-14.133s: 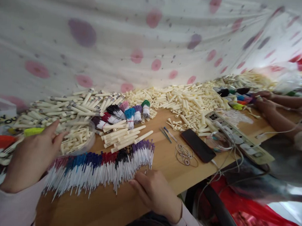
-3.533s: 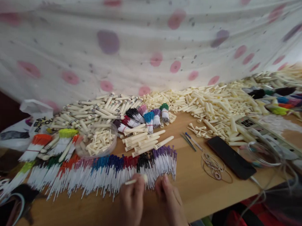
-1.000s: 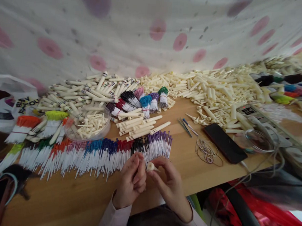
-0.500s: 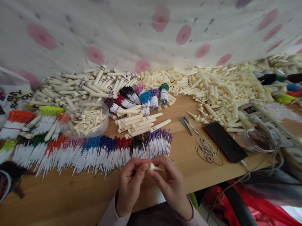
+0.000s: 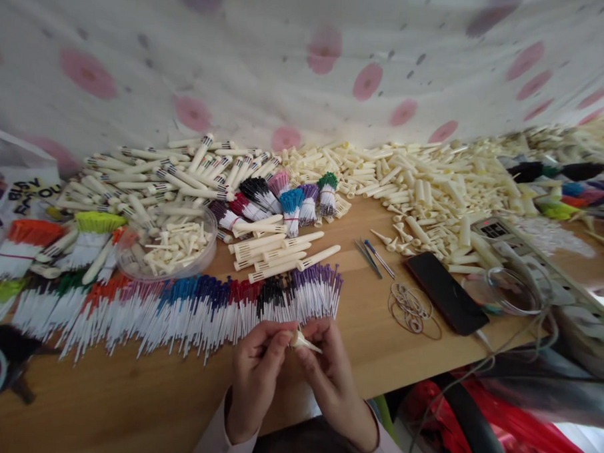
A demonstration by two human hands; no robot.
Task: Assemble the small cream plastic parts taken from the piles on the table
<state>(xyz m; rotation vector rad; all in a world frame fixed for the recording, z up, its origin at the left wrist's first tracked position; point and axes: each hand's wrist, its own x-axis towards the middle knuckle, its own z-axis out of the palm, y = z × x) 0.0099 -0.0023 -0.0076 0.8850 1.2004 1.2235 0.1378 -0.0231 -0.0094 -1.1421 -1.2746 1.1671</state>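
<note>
Between my two hands is a small cream plastic pen tip (image 5: 305, 341), cone-shaped, its point toward the lower right. My left hand (image 5: 256, 371) pinches its wide end with thumb and fingertips. On the other side my right hand (image 5: 334, 378) has thumb and fingers closed about its narrower part. Just beyond my hands lies a long row of pen refills (image 5: 198, 315), white tubes with coloured ends sorted by colour. Several cream pen barrels (image 5: 281, 255) lie behind the row. A clear round tub (image 5: 212, 239) of similar cream tips stands to the left.
Heaped along the back are assembled multicolour pens (image 5: 129, 169) and loose cream parts (image 5: 409, 171). Banded refill bundles (image 5: 293, 209) stand in the middle. At right lie tweezers (image 5: 368, 257), rubber bands (image 5: 411, 306), a phone (image 5: 446, 293) and a power strip (image 5: 554, 281) with cables.
The pen tip has turned so that its point dips toward the lower right rather than lying level. Both hands keep hold of it, and the view has shifted slightly.
</note>
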